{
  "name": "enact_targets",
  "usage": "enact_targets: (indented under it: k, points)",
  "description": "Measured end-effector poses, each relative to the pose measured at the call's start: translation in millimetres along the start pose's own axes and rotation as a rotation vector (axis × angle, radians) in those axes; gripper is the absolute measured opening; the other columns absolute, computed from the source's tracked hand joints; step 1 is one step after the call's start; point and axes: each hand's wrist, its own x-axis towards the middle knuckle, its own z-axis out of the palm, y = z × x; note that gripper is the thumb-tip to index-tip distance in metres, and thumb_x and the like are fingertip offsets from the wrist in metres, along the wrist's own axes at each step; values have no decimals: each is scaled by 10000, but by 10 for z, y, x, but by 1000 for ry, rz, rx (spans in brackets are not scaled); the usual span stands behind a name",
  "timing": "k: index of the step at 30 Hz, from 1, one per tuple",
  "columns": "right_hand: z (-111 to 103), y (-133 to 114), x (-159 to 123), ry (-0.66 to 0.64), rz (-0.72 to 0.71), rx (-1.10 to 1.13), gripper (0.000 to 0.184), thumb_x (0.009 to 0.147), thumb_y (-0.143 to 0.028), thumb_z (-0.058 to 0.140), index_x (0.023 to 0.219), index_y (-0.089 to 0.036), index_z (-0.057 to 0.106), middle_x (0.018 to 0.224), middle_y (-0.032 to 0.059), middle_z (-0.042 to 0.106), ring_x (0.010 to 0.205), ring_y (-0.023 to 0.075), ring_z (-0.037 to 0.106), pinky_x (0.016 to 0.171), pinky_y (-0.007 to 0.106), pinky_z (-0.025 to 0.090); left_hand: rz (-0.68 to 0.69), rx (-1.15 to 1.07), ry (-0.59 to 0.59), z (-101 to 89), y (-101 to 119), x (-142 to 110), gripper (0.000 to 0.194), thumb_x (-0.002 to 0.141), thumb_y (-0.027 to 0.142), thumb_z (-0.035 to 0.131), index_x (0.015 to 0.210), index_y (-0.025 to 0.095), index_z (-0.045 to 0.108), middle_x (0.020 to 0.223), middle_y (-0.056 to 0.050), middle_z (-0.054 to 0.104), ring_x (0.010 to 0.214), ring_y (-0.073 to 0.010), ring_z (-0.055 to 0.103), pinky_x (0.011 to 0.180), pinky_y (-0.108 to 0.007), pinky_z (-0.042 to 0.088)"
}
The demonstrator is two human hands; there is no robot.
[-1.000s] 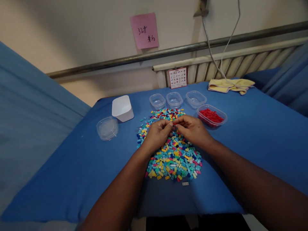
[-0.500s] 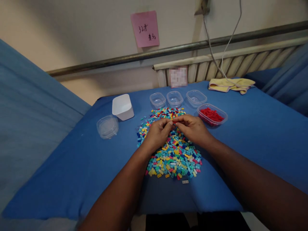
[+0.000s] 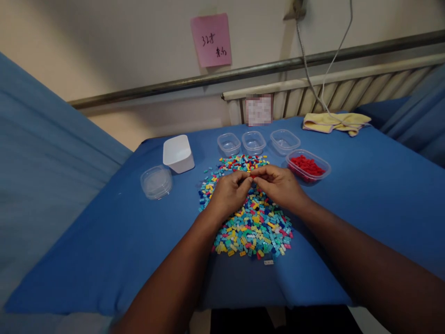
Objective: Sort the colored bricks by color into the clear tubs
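Note:
Above the upper part of a pile of small coloured toy bricks (image 3: 255, 227), my two hands meet fingertip to fingertip. My left hand (image 3: 231, 190) and my right hand (image 3: 278, 184) are both closed in a pinch on a red brick (image 3: 253, 176), which shows only as a speck between the fingers. Just beyond my right hand stands a clear plastic tub (image 3: 325, 174) holding a heap of red bricks (image 3: 308, 165). A lone pale brick (image 3: 269, 262) lies in front of the pile.
Three clear tubs (image 3: 228, 150) line the back behind the pile. To the left are a white bin (image 3: 181, 162) and stacked clear lids (image 3: 156, 182). A yellow cloth (image 3: 330, 124) rests at the back right near a radiator (image 3: 295, 99). Blue cloth (image 3: 139, 260) covers the table.
The hands stay almost in place, with the fingertips slightly shifted around the red brick. The whole view has moved a little; the bricks and tubs look unchanged.

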Motion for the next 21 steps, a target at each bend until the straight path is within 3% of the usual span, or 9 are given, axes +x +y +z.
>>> enact_targets:
  k: [4,12,21]
  points:
    - [13,-22,9,19,26,60,186,896,-313,752,1060,-228,778,968,40,821,869,209,775,819,364,636,3,-26,10,7,-19,8,280,1020,357,570,998,198,800,885,-13,775,792,-176,669,753,-290,483]
    - [-7,-49,13,10,6,106,165,918,-341,761,1035,-233,804,1024,51,833,924,223,785,885,398,640,-43,-153,-16,-22,13,12,306,1017,409,591,943,184,785,744,-1,693,705,-158,591,665,-257,445]
    - [5,-61,7,8,71,134,180,901,-343,765,1031,-227,813,958,39,834,836,204,767,778,351,629,-91,-214,-44,-39,-12,22,363,990,494,618,859,182,750,659,14,608,605,-134,494,585,-249,381]
